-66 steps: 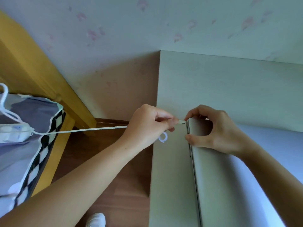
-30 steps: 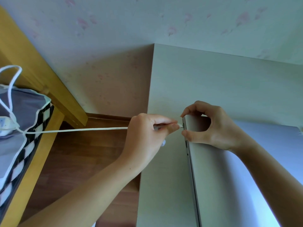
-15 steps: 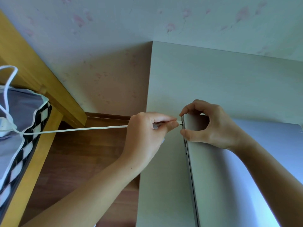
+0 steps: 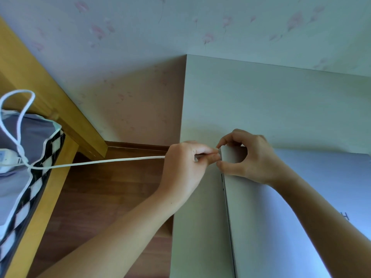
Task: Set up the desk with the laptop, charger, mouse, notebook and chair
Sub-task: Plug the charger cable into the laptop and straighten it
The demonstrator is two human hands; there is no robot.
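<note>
A closed silver laptop lies on the pale desk. My left hand pinches the plug end of the white charger cable and holds it against the laptop's left edge near the back corner. My right hand grips that back left corner, thumb at the edge and fingers curled over the rear. The cable runs taut to the left, to a white charger block lying on the bed. The plug tip is hidden between my fingers.
A bed with grey bedding and a black-and-white checked border in a yellow wooden frame stands at the left. Brown wooden floor lies between bed and desk. A floral wall is behind the desk.
My left hand has brought the plug right up to the laptop's edge, closing the small gap. The right hand keeps its hold on the corner.
</note>
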